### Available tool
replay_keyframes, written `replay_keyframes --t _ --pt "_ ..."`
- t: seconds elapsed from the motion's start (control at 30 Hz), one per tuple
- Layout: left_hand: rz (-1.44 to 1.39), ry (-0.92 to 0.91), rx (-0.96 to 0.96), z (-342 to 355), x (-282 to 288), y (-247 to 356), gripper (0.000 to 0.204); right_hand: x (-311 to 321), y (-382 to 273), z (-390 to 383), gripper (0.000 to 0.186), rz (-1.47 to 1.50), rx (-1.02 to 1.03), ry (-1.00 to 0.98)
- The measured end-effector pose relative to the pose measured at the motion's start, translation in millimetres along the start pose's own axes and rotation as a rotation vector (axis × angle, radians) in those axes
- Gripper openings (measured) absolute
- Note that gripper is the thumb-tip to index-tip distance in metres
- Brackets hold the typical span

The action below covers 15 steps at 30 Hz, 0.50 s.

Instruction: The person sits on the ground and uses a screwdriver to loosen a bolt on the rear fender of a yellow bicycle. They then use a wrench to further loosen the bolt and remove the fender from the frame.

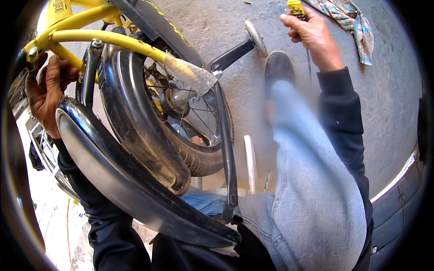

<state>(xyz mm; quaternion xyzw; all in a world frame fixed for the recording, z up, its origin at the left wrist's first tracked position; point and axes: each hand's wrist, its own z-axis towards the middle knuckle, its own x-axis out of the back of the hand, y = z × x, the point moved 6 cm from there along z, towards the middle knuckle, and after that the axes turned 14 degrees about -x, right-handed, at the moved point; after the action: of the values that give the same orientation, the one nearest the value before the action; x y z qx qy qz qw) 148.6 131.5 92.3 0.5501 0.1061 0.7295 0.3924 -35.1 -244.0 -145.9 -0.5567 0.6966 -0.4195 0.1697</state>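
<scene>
Presently, the yellow-handled tool point(296, 10) is in the right hand point(313, 38), at the far right of the bicycle. This grip is clamped: fingers and thumb are wrapped on the handle. A thin dark shaft point(309, 62) extends from below the hand, its long axis pointing roughly back toward the person; the tip form cannot be told.

The yellow bicycle frame point(106, 37) lies well to the left of the tool, its tubes running across the view. The left hand point(50, 92) is the nearer one, placed at the left end of the frame just below a hex bolt point(32, 52). Its fingers are curled and partly hidden; whether this grip is clamped on anything cannot be told.

Between the two hands stand the tyred wheel point(203, 158), the black mudguard point(131, 97) curving along it, and the training wheel point(256, 39) on its black arm point(233, 56). A long curved black shell point(131, 176) crosses in front of the left forearm. A patterned cloth point(361, 34) lies on the floor point(389, 99) beyond the right hand.
</scene>
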Motion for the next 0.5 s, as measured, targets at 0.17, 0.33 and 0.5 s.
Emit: replay_keyframes --t 0.17,0.33,0.5 --pt "-0.014 -0.002 -0.009 0.8 -0.9 -2.7 0.033 -7.3 26.6 11.1 0.052 -0.362 0.003 0.089" --pt "0.012 0.015 -0.019 -1.2 1.4 -5.2 0.032 -12.0 37.6 11.6 0.051 -0.532 -0.003 0.123" --pt "0.004 0.036 0.035 -1.3 0.3 -5.5 0.032 -10.2 47.2 12.7 0.045 -0.623 -0.01 0.173"
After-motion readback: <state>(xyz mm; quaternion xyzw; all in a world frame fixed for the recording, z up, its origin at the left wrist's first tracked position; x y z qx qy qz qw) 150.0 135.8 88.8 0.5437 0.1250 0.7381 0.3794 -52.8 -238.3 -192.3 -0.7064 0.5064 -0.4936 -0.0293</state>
